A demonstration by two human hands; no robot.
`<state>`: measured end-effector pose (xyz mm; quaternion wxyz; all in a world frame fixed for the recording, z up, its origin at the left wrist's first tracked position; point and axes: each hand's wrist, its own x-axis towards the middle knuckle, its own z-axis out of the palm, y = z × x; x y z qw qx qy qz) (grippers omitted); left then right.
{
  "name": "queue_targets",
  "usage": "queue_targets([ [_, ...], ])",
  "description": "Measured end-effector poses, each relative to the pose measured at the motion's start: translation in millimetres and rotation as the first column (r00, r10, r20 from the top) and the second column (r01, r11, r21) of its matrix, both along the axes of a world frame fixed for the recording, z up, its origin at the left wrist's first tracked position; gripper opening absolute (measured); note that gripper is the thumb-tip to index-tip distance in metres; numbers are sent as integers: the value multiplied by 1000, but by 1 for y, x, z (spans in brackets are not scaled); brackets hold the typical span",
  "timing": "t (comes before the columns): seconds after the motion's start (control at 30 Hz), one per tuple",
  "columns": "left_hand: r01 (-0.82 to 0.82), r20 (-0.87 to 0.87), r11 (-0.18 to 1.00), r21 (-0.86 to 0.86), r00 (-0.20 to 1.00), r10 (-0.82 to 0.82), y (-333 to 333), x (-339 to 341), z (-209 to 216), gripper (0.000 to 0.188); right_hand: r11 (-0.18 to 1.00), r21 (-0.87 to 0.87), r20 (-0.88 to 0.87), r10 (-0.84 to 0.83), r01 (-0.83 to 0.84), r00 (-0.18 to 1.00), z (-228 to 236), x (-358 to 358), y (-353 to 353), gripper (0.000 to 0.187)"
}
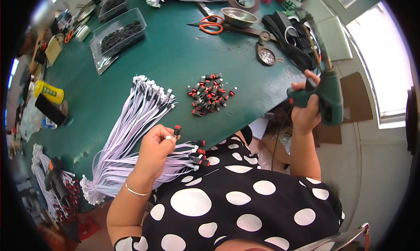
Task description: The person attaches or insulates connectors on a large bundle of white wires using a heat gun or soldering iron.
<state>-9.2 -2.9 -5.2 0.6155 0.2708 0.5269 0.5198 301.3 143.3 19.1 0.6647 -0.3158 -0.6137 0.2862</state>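
My left hand is closed in a pinch, with a small red-and-black switch standing up at its fingertips. A bundle of white wires with small white connectors lies beside and beneath that hand. Near my lap, several wire ends carry red-and-black switches. Loose switches of the same kind form a pile on the table, ahead and to the right of my left hand. My right hand grips a green heat gun, raised off the table's right edge with its metal nozzle pointing up and away.
On the green table stand a clear tub of black parts, orange-handled scissors, a metal bowl and a black bag. A yellow bottle is at the left. Cardboard boxes lie beyond the heat gun.
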Motion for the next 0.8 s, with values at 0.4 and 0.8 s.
queue_targets([
  [0.4,86,-101,996,-38,991,-90,4,3,8,11,916,-280,112,-265,286,958,-46,36,-7,23],
  [0.8,407,-473,913,8,806,-356,-10,6,23,6,286,-729,-364,607,-622,706,-20,-116,-84,42],
])
